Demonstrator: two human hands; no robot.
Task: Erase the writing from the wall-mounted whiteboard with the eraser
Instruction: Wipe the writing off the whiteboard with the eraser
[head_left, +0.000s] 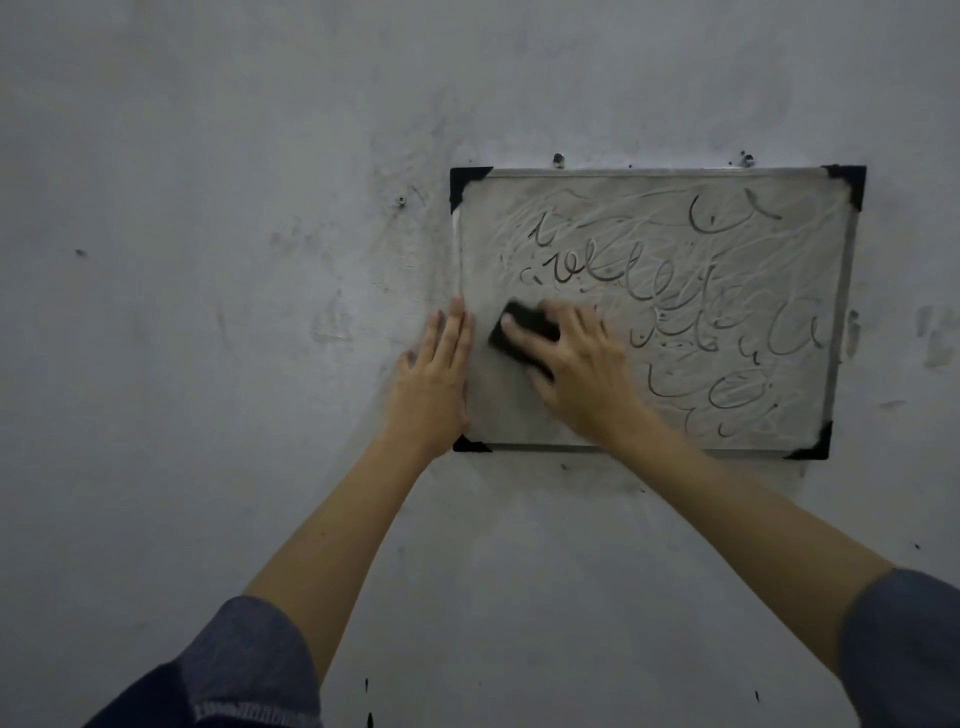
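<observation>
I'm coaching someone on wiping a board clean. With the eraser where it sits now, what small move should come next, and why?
Probably a stroke to the right. The right hand presses the black rectangular eraser on the metal-framed whiteboard near its left edge, where the surface looks already wiped, while dark handwriting remains just above and to the right. The left hand lies flat at the board's left edge.

The rectangular metal-framed whiteboard with black corner caps (727, 312) hangs on the grey plaster wall (208, 260), up and right of both hands. Left hand (434, 387) lies flat against the board's left edge, half on the wall. Just right of it, the right hand (576, 366) presses the black rectangular eraser (519, 335) onto the board's lower-left area. Dark handwritten scrawl (649, 280) runs above and to the right of the right hand.
</observation>
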